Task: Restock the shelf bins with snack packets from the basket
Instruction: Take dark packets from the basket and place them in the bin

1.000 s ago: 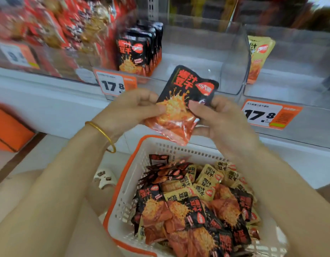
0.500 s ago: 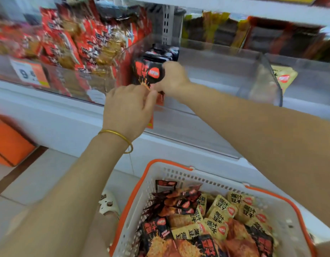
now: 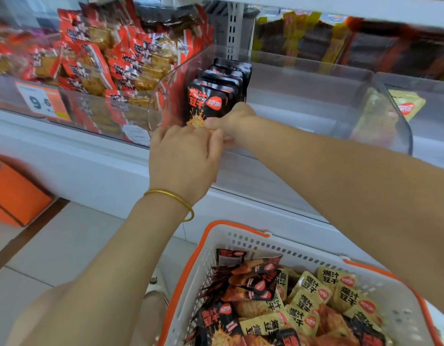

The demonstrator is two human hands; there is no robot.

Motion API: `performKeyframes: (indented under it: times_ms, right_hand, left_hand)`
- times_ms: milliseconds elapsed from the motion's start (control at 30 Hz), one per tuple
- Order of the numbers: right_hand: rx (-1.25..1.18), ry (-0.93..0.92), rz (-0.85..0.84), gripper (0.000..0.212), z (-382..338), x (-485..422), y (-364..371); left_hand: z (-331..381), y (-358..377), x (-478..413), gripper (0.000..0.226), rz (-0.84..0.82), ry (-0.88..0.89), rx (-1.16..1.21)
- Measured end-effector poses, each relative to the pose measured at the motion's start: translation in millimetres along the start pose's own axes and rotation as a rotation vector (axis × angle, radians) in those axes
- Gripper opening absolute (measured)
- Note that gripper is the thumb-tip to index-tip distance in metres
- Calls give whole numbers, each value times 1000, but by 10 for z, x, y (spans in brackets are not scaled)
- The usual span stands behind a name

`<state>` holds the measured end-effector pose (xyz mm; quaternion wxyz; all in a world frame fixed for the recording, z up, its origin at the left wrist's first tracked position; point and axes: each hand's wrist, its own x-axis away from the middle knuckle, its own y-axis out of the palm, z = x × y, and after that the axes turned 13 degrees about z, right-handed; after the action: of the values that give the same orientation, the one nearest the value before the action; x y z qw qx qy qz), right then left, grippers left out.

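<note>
Gripping one black packet [image 3: 206, 103] between them, both hands meet at the front left corner of the clear middle bin [image 3: 303, 78] on the shelf [image 3: 66, 156]. The left hand [image 3: 183, 156], with a gold bangle [image 3: 171, 196] on its wrist, shows its back to the camera; its fingers curl onto the packet's lower edge, their tips hidden. The right hand [image 3: 234, 121] reaches in over the bin's front edge, and its bent fingers pinch the packet's lower right corner. The packet stands upright, face forward, touching the front of a row [image 3: 230, 73] of like black packets that runs back along the bin's left wall. To the right of the row the bin floor shows bare.

Red packets [image 3: 96, 58] fill the bin to the left, with a price tag [image 3: 43, 103] on its front edge. One yellow packet [image 3: 406, 106] leans in the bin to the right, seen blurred through the clear walls.

Below the shelf's front edge sits the white basket [image 3: 240, 240] with its orange rim, under the right forearm. It holds a loose heap of black packets [image 3: 221, 318] toward its left side and yellow packets [image 3: 313, 288] toward its right. An orange box [image 3: 13, 196] stands on the floor at the far left.
</note>
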<state>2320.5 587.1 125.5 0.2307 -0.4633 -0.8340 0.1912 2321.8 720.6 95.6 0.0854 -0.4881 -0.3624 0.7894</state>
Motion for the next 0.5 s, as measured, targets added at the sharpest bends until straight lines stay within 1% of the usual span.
performKeyframes:
  times_ms: [67, 167, 233, 300, 367, 400, 433, 500]
  right_hand:
    - [-24, 57, -72, 36, 12, -3, 9]
    - [-83, 58, -103, 45, 20, 7, -15]
    - [-114, 47, -99, 42, 44, 51, -89]
    - [-178, 31, -109, 34, 51, 131, -229]
    - [-253, -35, -76, 21, 48, 276, -441]
    - [-279, -91, -41, 22, 66, 375, -566]
    - [-300, -157, -13, 27, 106, 504, -695]
    - [-334, -291, 17, 34, 269, 859, -955]
  left_hand:
    - [0, 10, -5, 36, 9, -5, -12]
    - [-6, 19, 9, 35, 23, -2, -11]
    - [-16, 22, 22, 36, 24, -2, 9]
    - [-9, 1, 35, 43, 46, 25, 9]
    - [32, -54, 68, 40, 103, 77, 7]
    - [71, -92, 97, 35, 139, 110, 0]
    - [114, -126, 140, 30, 167, 139, -8]
    - [174, -141, 217, 26, 194, 176, -23]
